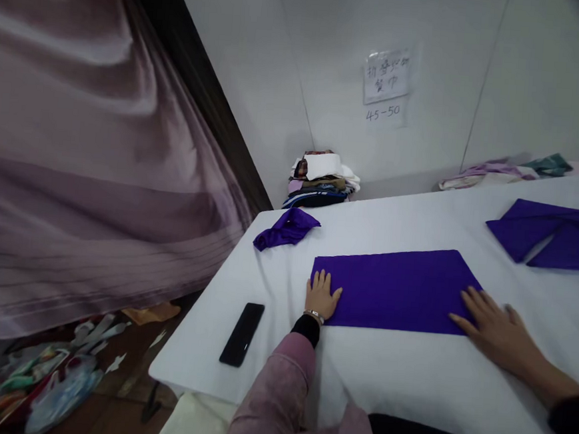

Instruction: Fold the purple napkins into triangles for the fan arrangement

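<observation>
A purple cloth napkin (pixel 394 289) lies folded into a long flat strip on the white-covered table (pixel 382 371), its right end slanted. My left hand (pixel 322 296) rests flat on the strip's left end, fingers spread. At the slanted right end, my right hand (pixel 494 327) lies with its fingertips on the cloth and its fingers apart. Neither hand grasps anything. Beyond my left hand sits a purple cloth folded into a small shape (pixel 288 229). Another folded purple cloth (pixel 559 231) is at the far right, partly cut off by the frame edge.
A black phone (pixel 242 334) lies near the table's left edge. Stacked clothes (pixel 321 179) stand behind the table by the wall, with more fabrics (pixel 503 172) at the back right. A pink curtain (pixel 88 161) hangs at left, above plastic bags (pixel 65 386) on the floor.
</observation>
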A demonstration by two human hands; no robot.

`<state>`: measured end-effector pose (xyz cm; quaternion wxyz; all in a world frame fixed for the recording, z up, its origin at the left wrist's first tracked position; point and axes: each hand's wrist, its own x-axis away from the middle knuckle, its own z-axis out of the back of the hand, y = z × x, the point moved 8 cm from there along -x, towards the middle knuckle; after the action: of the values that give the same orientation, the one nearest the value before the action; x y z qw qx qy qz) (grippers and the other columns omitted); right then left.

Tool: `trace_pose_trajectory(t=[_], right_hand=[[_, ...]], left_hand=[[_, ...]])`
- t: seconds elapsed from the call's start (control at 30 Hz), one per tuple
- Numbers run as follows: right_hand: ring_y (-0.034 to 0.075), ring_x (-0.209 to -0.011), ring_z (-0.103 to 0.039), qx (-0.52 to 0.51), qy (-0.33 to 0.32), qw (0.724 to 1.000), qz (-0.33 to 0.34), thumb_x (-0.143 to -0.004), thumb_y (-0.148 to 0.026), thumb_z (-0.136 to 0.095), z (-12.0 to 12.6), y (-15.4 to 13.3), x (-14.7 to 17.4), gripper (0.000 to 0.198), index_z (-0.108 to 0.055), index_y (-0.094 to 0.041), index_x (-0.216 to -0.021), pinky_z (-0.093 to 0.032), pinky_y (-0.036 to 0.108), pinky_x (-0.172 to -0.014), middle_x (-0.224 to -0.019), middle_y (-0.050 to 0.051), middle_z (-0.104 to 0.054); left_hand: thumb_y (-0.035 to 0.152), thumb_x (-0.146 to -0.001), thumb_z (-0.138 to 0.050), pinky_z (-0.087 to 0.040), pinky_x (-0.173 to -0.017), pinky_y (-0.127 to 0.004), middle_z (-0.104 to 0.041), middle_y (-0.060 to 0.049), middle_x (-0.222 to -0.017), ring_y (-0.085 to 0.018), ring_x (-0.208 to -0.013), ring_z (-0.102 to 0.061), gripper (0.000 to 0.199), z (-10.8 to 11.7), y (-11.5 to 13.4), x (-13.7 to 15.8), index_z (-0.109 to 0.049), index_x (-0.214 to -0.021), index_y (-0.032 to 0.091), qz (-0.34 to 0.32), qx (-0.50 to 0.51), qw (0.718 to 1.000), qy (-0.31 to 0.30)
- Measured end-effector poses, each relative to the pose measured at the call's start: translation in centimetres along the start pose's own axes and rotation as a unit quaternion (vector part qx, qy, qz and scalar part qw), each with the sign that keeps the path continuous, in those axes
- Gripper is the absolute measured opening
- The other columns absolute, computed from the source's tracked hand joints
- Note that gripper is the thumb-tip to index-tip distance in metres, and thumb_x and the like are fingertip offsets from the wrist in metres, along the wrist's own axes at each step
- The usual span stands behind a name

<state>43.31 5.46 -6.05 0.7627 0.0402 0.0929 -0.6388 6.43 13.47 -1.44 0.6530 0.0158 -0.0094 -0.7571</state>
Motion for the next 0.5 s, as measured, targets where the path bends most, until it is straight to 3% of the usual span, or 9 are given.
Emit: trace_pose_trajectory(t=[0.1, 0.23, 0.33, 0.43, 0.5], right_hand=[[0.037, -0.135, -0.022, 0.025, 0.025, 0.999, 0.008, -0.083, -0.041, -0.018, -0.1, 3.4, 1.7, 0.059, -0.069, -0.028, -0.108, -0.014, 0.065, -0.099, -0.142, 0.016, -0.041], [0.037, -0.132, -0.028, 0.031, 0.037, 0.999, 0.010, -0.078, -0.039, -0.023, 0.1, 3.7, 1.8, 0.054, -0.069, -0.029, -0.105, -0.018, 0.065, -0.098, -0.139, 0.015, -0.044], [0.038, -0.132, -0.028, 0.021, 0.036, 0.999, 0.014, -0.077, -0.043, -0.024, -0.2, 3.6, 1.5, 0.055, -0.069, -0.028, -0.105, -0.019, 0.067, -0.097, -0.138, 0.016, -0.044], [0.039, -0.131, -0.029, 0.003, 0.059, 0.998, 0.021, -0.076, -0.049, -0.022, -0.8, 4.3, 1.5, 0.058, -0.069, -0.030, -0.104, -0.016, 0.067, -0.098, -0.137, 0.017, -0.045], [0.039, -0.130, -0.031, -0.021, 0.090, 0.996, 0.017, -0.075, -0.056, -0.019, -1.0, 4.9, 1.6, 0.062, -0.071, -0.033, -0.098, -0.014, 0.064, -0.098, -0.136, 0.018, -0.047]], left_hand=[[0.055, -0.092, -0.021, -0.015, -0.113, -0.046, -0.024, -0.008, -0.152, -0.025, -0.141, -0.015, 0.065, 0.4, -0.3, -0.2, -0.030, -0.143, 0.016, 0.005, 0.006, 1.000, -0.015], [0.058, -0.091, -0.020, -0.014, -0.112, -0.052, -0.022, -0.011, -0.152, -0.028, -0.140, -0.014, 0.069, 1.7, 1.4, 0.0, -0.030, -0.143, 0.014, 0.036, 0.030, 0.998, -0.048], [0.062, -0.089, -0.017, -0.011, -0.113, -0.051, -0.020, -0.012, -0.153, -0.028, -0.141, -0.013, 0.074, 2.7, 7.6, 0.9, -0.030, -0.143, 0.013, -0.047, 0.055, 0.997, -0.011], [0.065, -0.087, -0.018, -0.011, -0.114, -0.051, -0.016, -0.007, -0.155, -0.025, -0.142, -0.008, 0.075, 1.2, 15.2, 2.3, -0.024, -0.145, 0.018, -0.166, 0.077, 0.982, -0.041], [0.064, -0.087, -0.018, -0.008, -0.114, -0.051, -0.013, -0.006, -0.155, -0.024, -0.142, -0.004, 0.075, 0.0, 17.8, 2.9, -0.019, -0.147, 0.018, -0.190, 0.088, 0.976, -0.057]])
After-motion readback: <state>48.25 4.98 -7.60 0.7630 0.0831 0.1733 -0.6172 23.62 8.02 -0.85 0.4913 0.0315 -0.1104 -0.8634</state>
